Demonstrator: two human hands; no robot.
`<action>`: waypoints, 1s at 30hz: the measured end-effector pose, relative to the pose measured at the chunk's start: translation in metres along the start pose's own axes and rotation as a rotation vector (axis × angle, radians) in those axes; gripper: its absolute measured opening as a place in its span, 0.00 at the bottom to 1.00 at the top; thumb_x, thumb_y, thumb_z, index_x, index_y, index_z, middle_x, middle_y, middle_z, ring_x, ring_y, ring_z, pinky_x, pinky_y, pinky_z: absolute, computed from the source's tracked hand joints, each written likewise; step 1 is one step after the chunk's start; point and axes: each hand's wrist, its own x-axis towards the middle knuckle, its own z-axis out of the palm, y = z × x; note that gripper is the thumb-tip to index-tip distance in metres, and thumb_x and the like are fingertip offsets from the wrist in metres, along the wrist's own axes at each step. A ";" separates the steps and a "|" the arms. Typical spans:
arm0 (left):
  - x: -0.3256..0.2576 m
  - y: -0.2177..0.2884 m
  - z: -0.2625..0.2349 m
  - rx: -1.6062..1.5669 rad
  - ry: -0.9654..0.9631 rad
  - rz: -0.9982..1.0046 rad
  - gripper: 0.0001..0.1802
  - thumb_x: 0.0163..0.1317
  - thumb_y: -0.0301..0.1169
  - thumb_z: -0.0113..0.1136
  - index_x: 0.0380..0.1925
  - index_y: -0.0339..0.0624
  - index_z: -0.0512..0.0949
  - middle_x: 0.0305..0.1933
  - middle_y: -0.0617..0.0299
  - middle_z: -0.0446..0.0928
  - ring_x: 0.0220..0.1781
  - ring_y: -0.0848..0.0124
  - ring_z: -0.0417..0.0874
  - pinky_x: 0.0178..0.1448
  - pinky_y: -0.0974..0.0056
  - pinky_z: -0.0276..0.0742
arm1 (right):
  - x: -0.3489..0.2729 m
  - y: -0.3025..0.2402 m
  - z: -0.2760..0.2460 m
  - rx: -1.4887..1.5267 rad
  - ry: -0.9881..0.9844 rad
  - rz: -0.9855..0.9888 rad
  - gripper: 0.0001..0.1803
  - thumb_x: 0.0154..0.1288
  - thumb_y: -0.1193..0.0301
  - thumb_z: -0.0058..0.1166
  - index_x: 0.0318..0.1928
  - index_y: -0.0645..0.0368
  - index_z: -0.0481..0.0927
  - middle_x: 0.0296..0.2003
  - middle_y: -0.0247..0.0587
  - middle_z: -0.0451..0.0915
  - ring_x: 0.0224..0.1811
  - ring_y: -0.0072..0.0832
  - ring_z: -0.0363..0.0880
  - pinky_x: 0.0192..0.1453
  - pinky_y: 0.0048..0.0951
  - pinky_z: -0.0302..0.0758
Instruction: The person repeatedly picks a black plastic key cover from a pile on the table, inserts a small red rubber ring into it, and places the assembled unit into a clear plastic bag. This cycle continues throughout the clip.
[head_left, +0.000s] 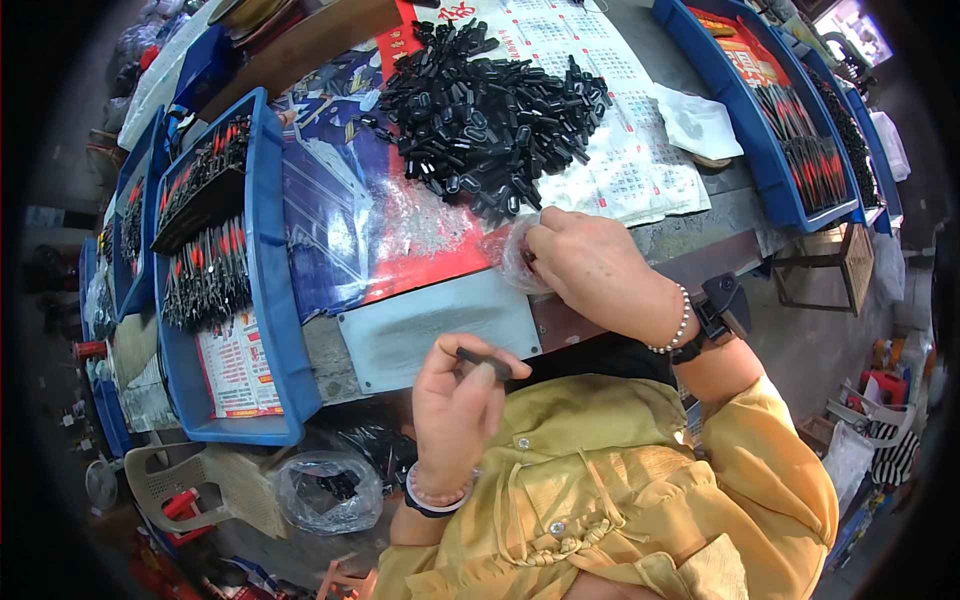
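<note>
A black part (485, 361) is pinched in the narrow grip of the left hand (455, 415) by the plate (425, 325), one end seemingly left free. The right hand (605, 268) is curled at clear plastic (515, 265); its hold cannot be told. Beyond, a pile (480, 120) is heaped, apparently for easy reach.

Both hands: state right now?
Left hand: closed on a small black piece.
Right hand: curled at the clear plastic; whether it grips anything can't be told.
</note>
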 end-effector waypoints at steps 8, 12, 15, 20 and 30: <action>-0.007 0.003 -0.006 0.015 -0.024 -0.011 0.14 0.63 0.19 0.48 0.49 0.37 0.69 0.39 0.52 0.79 0.17 0.85 0.63 0.22 0.80 0.60 | 0.014 -0.005 -0.001 -0.073 -0.086 0.046 0.08 0.56 0.68 0.55 0.29 0.60 0.80 0.29 0.47 0.80 0.31 0.46 0.81 0.35 0.41 0.78; -0.006 0.001 -0.008 0.029 -0.061 -0.025 0.15 0.65 0.20 0.46 0.52 0.34 0.69 0.39 0.51 0.79 0.17 0.84 0.64 0.24 0.80 0.62 | 0.010 -0.005 -0.009 0.061 -0.074 0.112 0.08 0.56 0.68 0.54 0.30 0.60 0.78 0.28 0.50 0.79 0.31 0.47 0.80 0.34 0.43 0.76; -0.005 -0.001 -0.008 0.057 -0.088 -0.031 0.17 0.66 0.21 0.43 0.54 0.33 0.69 0.39 0.51 0.79 0.17 0.84 0.64 0.25 0.79 0.63 | 0.008 -0.002 -0.011 0.135 -0.026 0.081 0.06 0.54 0.73 0.53 0.30 0.62 0.73 0.26 0.51 0.76 0.30 0.50 0.77 0.33 0.43 0.72; -0.003 -0.003 -0.003 0.044 -0.118 -0.044 0.17 0.69 0.24 0.40 0.56 0.33 0.68 0.40 0.52 0.78 0.17 0.84 0.64 0.25 0.79 0.63 | 0.007 0.006 -0.012 0.350 0.070 0.026 0.05 0.53 0.79 0.54 0.30 0.63 0.71 0.23 0.48 0.74 0.24 0.43 0.75 0.30 0.35 0.72; 0.001 -0.007 0.005 0.065 -0.098 -0.067 0.15 0.71 0.30 0.48 0.54 0.35 0.68 0.38 0.51 0.79 0.17 0.85 0.64 0.29 0.82 0.63 | 0.002 0.003 -0.014 0.901 0.055 0.429 0.07 0.61 0.79 0.55 0.40 0.68 0.79 0.29 0.36 0.82 0.31 0.18 0.81 0.34 0.20 0.77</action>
